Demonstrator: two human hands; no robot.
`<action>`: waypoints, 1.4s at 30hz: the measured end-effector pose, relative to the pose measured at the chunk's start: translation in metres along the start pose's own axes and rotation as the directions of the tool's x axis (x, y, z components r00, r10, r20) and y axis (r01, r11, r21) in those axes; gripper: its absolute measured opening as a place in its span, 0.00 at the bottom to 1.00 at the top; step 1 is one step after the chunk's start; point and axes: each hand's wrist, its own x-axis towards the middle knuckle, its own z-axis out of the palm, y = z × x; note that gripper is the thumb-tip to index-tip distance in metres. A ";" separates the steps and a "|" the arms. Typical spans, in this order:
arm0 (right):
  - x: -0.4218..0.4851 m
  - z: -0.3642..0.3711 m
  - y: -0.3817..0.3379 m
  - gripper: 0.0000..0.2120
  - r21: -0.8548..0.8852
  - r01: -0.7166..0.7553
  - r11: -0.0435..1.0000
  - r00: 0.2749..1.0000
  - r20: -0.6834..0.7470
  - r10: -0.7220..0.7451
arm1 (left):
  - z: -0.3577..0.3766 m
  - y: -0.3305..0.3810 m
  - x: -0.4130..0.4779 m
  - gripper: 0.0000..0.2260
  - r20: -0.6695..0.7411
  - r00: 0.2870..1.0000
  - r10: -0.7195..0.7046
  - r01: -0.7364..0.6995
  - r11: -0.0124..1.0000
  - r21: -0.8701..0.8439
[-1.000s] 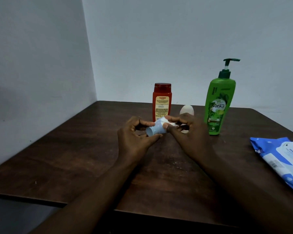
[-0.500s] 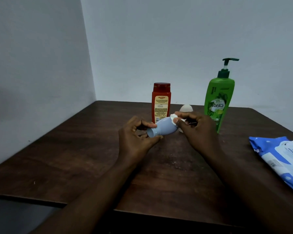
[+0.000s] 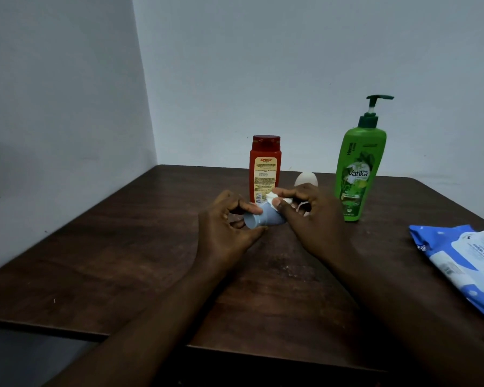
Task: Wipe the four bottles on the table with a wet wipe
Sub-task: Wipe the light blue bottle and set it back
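Plastic, smooth and pale blue, the small bottle (image 3: 260, 217) lies tilted just above the counter (image 3: 123, 261) between both hands, its long axis running from the flat base at the left hand (image 3: 227, 227) up and rightward to the end under the right hand (image 3: 313, 219). The left grip is curled round the base end, while the right grip pinches a crumpled white wet wipe (image 3: 273, 196) against the far end, so I judge the next stroke runs down the axis toward the left. Behind stand a red flat-sided bottle (image 3: 264, 169), a rounded white bottle (image 3: 306, 178) and a tall green pump bottle (image 3: 358, 169), all upright.
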 end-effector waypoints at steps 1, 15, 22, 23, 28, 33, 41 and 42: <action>-0.001 0.001 -0.003 0.11 -0.006 0.033 0.999 0.999 0.018 -0.033 | 0.000 0.001 0.000 0.14 0.010 1.000 0.008 -0.008 1.000 -0.006; 0.006 -0.006 0.013 0.08 0.045 -0.082 0.996 0.996 -0.016 0.083 | 0.001 0.007 -0.002 0.13 0.065 0.994 0.086 -0.087 0.996 0.001; 0.011 -0.011 0.019 0.08 0.518 -0.491 0.701 0.863 0.175 0.475 | -0.001 0.006 0.000 0.14 0.016 0.991 0.133 -0.133 0.991 0.034; 0.011 -0.012 0.018 0.08 0.553 -0.496 0.669 0.858 0.192 0.477 | -0.001 0.006 0.000 0.15 0.009 0.992 0.124 -0.124 0.992 0.025; 0.009 -0.015 0.015 0.10 0.554 -0.416 0.721 0.898 0.122 0.423 | 0.002 0.002 0.002 0.23 -0.049 0.998 -0.027 0.028 0.999 0.021; 0.006 -0.015 0.017 0.12 0.470 -0.300 0.830 0.950 0.072 0.304 | 0.002 -0.007 0.003 0.26 -0.062 0.972 -0.225 0.227 0.973 0.040; 0.008 -0.017 0.022 0.14 0.369 -0.140 0.919 0.987 -0.017 0.157 | 0.002 0.002 0.006 0.20 0.066 0.873 -0.483 0.485 0.844 -0.229; 0.008 -0.017 0.022 0.14 0.343 -0.127 0.931 0.989 -0.033 0.147 | 0.002 0.002 0.005 0.20 0.055 0.881 -0.470 0.471 0.856 -0.213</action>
